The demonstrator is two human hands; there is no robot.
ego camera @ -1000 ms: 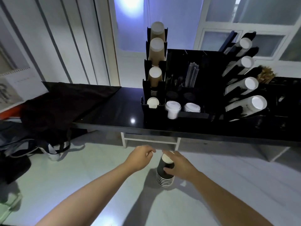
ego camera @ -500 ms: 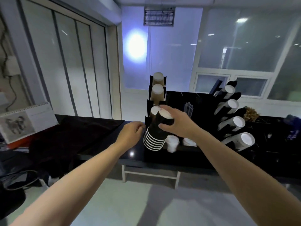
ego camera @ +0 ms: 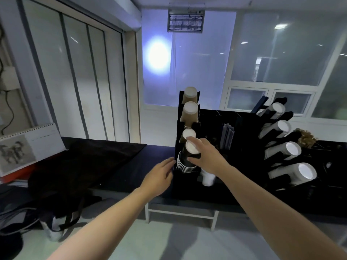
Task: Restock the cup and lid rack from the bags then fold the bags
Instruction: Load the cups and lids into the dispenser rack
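The right hand is curled round a nested stack of black paper cups, bases toward the camera, and the stack is held tilted at the lowest slot of the black cup rack on the dark worktop; about seven rims are counted in the stack, though the exact number cannot be told. The left hand is held just beside the rack's left wall with its fingers straight and relaxed, nothing being gripped; contact with the rack cannot be made out. Above the black stack, three stacks of brown cups are seen in the rack's upper slots. To the right, four stacks of white cups are laid slanting in a second holder. One white lidded cup is seen beneath the right wrist. A black bag is spread flat on the worktop's left part, and one desk calendar is stood beyond it.
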